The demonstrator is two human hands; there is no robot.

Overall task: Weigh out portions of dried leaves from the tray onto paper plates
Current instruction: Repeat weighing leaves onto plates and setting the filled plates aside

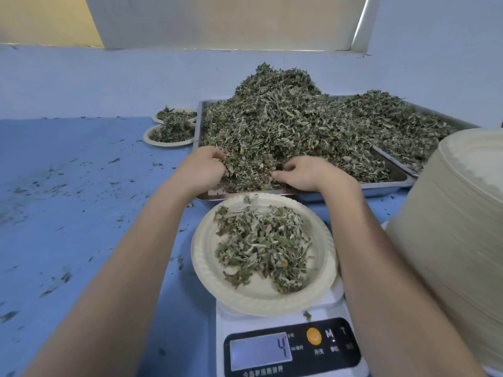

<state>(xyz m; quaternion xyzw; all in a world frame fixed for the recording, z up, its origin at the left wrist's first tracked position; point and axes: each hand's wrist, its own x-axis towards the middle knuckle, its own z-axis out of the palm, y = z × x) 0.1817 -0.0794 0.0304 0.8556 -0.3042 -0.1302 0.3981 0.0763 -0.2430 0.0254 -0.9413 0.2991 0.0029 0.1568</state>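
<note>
Both my hands dig into the leaf pile in the tray (pixel 386 187) behind the scale (pixel 285 346): left hand (pixel 202 167) grabbing leaves (pixel 272 123), right hand (pixel 307 172) curled loosely. One big handful could overfill the plate (pixel 209 268) or spill.

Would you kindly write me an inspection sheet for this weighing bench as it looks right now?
Surface: blue table, strewn with leaf crumbs.
Job's things: steel tray heaped with dried leaves; part-filled paper plate on scale reading 4; two filled plates far left.
Clutter: plate stack at right.
Hands: left hand and right hand gathering leaves in the tray.
Cables: nothing seen.
Surroundings: pale wall.
</note>
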